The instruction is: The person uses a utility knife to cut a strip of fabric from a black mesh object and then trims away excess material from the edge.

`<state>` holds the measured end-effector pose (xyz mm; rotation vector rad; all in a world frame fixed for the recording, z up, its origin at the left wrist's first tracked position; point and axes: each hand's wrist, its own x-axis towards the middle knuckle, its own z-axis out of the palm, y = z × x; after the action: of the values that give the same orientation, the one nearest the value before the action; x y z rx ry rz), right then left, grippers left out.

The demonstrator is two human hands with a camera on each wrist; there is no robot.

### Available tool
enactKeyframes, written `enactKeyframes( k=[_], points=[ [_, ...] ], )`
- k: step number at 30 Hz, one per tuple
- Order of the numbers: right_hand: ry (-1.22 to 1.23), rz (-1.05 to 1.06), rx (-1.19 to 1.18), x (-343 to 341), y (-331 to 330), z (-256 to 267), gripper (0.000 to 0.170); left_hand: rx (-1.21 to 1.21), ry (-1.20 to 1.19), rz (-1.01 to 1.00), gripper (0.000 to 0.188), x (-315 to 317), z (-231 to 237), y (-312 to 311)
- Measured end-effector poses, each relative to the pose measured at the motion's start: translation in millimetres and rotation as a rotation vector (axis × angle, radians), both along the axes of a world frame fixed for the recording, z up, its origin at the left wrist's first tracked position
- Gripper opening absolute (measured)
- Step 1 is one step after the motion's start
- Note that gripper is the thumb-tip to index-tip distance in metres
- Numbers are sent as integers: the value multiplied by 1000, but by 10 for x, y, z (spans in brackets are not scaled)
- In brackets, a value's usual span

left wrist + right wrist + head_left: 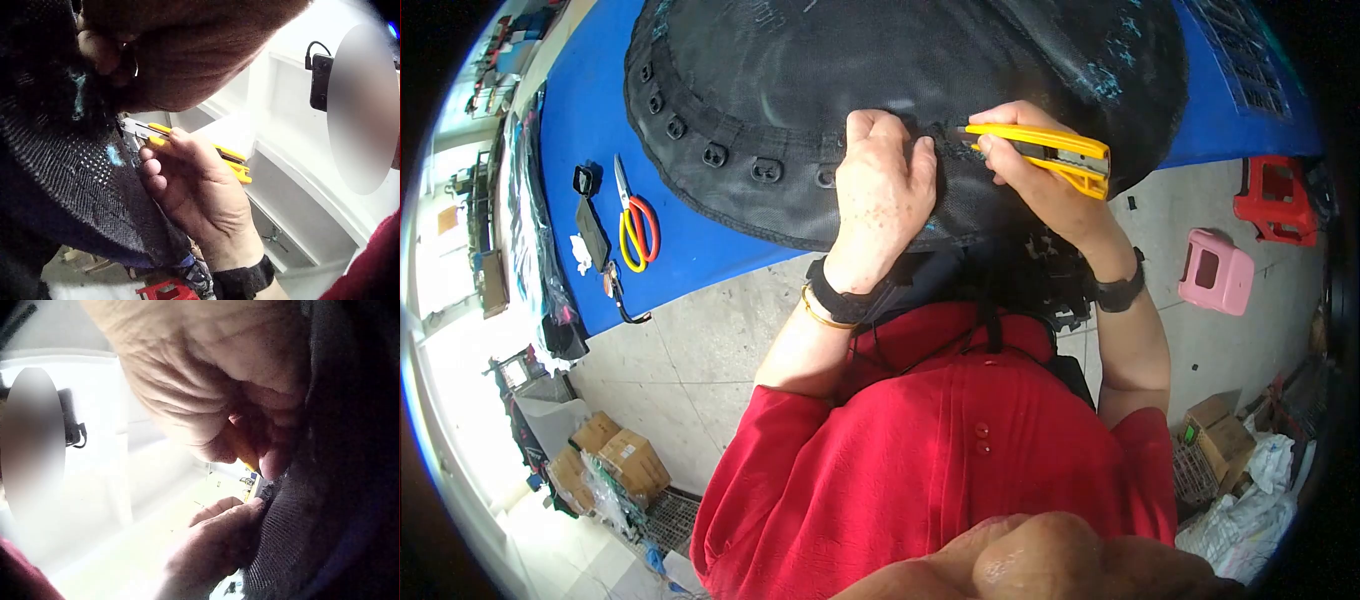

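Black mesh fabric (800, 60), round-edged and dotted with blue thread tufts, spreads over the blue table. Black plastic buckle-like pieces (715, 154) line its near curved band. My left hand (885, 190) pinches the fabric at this band, fingers bent and thumb toward the right hand. Just to its right, my right hand (1040, 180) grips yellow thread snips (1055, 143), their tips pointing left at the fabric. The left wrist view shows the metal blades (136, 128) close to the mesh, near a blue tuft (114, 155). In the right wrist view, the left fingertips (253, 509) are at the fabric's edge.
Red-and-yellow-handled scissors (638, 230) lie on the blue table (690, 270) at left, beside a dark strap-like item (590, 225). Pink (1215, 272) and red (1278, 200) stools stand on the floor at right. Cardboard boxes (632, 462) sit at lower left.
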<state>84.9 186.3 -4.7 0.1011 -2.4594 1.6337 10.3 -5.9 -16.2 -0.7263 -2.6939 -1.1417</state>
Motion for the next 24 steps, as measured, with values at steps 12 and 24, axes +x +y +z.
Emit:
enactKeyframes(
  k=[12,24],
  points=[
    [-68,-54,-90,170,33,26,13,10,8,-22,23,3,12,3],
    [-167,-25,-220,196,24,25,18,-4,-66,10,31,21,34,-15]
  ],
)
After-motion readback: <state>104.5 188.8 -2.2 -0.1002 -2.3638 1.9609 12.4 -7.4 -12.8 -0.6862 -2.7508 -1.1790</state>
